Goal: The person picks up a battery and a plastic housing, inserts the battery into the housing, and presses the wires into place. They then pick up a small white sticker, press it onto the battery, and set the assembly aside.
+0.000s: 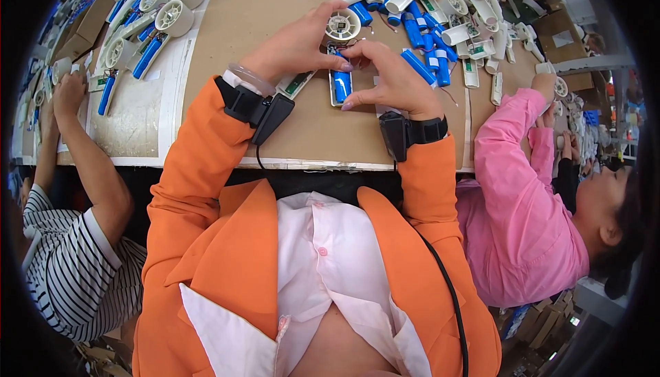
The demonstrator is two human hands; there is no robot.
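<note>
In front of me lies a white plastic device housing (342, 26) with a round head, like a small handheld fan, its handle pointing toward me. A blue cylindrical battery (341, 87) sits in the opened handle, with thin wires bunched above it. My left hand (302, 43) grips the housing, fingers behind the round head and thumb at the battery's upper end. My right hand (399, 78) is closed around the battery from the right, index finger at the wires and thumb by the lower end. Beside my left wrist lies a white handle shell with a green circuit board (297, 85).
Mixed white housings and blue batteries (419, 29) are heaped at the far right. More opened housings (174, 18) stand at the left. A co-worker's hands (69, 91) work at the left edge; a pink-sleeved co-worker (509, 129) is close on my right. Brown cardboard (234, 54) covers the table.
</note>
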